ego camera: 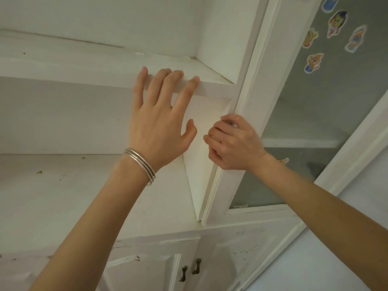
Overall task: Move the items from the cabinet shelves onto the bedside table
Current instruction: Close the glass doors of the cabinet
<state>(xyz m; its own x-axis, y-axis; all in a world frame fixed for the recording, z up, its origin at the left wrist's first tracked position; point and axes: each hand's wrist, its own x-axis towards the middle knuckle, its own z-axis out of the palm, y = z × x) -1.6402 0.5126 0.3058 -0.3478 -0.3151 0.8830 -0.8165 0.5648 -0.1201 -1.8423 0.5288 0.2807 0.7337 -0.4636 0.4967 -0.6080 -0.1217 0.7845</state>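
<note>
Head view. Left hand (159, 127), fingers straight, rests on the front edge of the upper shelf (84, 80). At its 3 o'clock, the right hand (233, 141) is curled around the glass door (252, 80) frame. No items show on this shelf or on the lower shelf (63, 185) at 8 o'clock. The bedside table is out of view. Emptying appears finished or nearly so.

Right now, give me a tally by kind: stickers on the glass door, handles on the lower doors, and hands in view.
Stickers on the glass door: 5 (a scrap near the right wrist is too hidden to count)
Handles on the lower doors: 2
Hands: 2, left hand, right hand
Total: 9
</note>
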